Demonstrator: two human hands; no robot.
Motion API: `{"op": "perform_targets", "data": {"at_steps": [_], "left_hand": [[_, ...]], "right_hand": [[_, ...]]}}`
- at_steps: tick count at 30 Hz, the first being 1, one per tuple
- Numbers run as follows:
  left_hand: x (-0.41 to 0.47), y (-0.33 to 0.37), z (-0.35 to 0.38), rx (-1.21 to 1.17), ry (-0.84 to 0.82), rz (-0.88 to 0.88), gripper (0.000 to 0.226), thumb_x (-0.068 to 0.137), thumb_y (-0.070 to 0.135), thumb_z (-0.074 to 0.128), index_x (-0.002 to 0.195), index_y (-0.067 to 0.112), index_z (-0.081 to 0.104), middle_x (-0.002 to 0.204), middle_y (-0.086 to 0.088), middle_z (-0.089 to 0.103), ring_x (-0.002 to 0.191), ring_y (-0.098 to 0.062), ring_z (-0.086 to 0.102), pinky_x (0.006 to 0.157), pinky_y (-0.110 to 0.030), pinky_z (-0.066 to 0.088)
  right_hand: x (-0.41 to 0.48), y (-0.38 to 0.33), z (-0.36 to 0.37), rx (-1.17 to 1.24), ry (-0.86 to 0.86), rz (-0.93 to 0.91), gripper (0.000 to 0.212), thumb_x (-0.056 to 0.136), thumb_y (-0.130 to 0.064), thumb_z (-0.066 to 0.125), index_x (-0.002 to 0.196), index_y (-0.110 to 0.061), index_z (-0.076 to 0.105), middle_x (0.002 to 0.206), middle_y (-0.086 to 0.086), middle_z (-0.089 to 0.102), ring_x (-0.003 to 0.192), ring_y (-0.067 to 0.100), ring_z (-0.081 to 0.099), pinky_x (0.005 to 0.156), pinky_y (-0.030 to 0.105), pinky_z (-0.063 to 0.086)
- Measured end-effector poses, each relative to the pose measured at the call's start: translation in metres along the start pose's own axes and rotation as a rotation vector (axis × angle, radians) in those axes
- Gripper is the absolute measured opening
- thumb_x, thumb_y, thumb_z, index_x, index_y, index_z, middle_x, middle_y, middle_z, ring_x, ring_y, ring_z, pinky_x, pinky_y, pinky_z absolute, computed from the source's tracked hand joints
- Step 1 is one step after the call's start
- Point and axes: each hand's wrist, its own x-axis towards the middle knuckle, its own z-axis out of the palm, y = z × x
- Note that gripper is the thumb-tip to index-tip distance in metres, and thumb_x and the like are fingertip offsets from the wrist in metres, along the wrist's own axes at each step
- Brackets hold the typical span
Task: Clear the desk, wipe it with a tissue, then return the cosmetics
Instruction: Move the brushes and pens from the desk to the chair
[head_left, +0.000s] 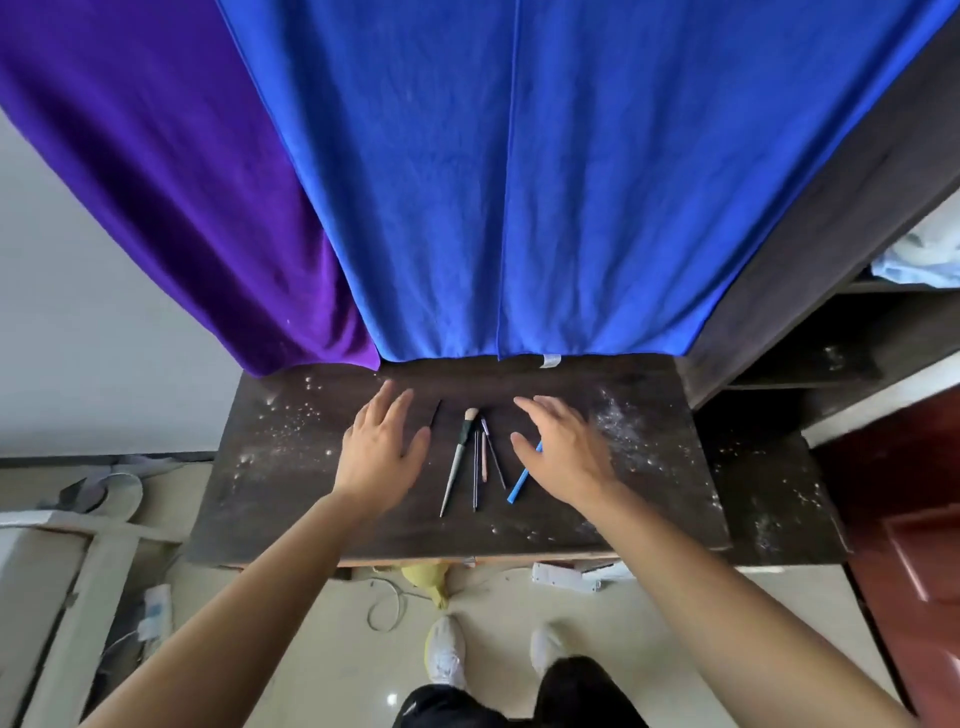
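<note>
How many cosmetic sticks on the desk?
6. Black stick beside left hand; brush, dark pencil, pink pencil, purple-tipped liner in the middle; blue pen partly under right hand. Hands may hide more.

We see two bare forearms (260, 577), uncovered along all of their visible length, ending in the bare left hand (382, 447) and right hand (561, 452). At the bottom edge we make out black trousers (582, 691) and, below them, white sneakers (445, 649) with rounded toes, a little blurred.
</note>
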Motion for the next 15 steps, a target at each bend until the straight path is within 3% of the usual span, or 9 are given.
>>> {"op": "perform_targets", "data": {"at_steps": [6,11,15], "left_hand": [[0.007,-0.025,0.064,0.005,-0.18,-0.077,0.06,0.096,0.042,0.055,0.149,0.02,0.04,0.163,-0.004,0.022,0.145,-0.03,0.028,0.112,-0.047,0.03],[0.004,-0.038,0.108,0.074,-0.223,-0.157,0.063,0.094,0.047,0.056,0.147,0.019,0.04,0.163,-0.006,0.019,0.149,-0.028,0.016,0.113,-0.05,0.027],[0.01,-0.04,0.126,0.142,-0.211,-0.227,0.07,0.087,0.057,0.06,0.144,0.019,0.044,0.157,-0.007,0.029,0.139,-0.032,0.03,0.11,-0.048,0.034]], "right_hand": [[0.012,0.011,0.046,0.04,-0.157,0.062,0.053,0.095,-0.04,0.057,0.145,-0.027,0.046,0.136,-0.005,0.051,0.121,0.022,0.055,0.091,0.035,0.047],[0.026,0.014,0.085,0.021,-0.212,0.103,0.051,0.093,-0.045,0.058,0.139,-0.026,0.048,0.126,0.0,0.053,0.116,0.026,0.057,0.084,0.038,0.049],[0.037,0.009,0.105,-0.029,-0.247,0.122,0.051,0.092,-0.05,0.058,0.135,-0.024,0.049,0.121,0.003,0.05,0.114,0.027,0.056,0.081,0.041,0.051]]}}
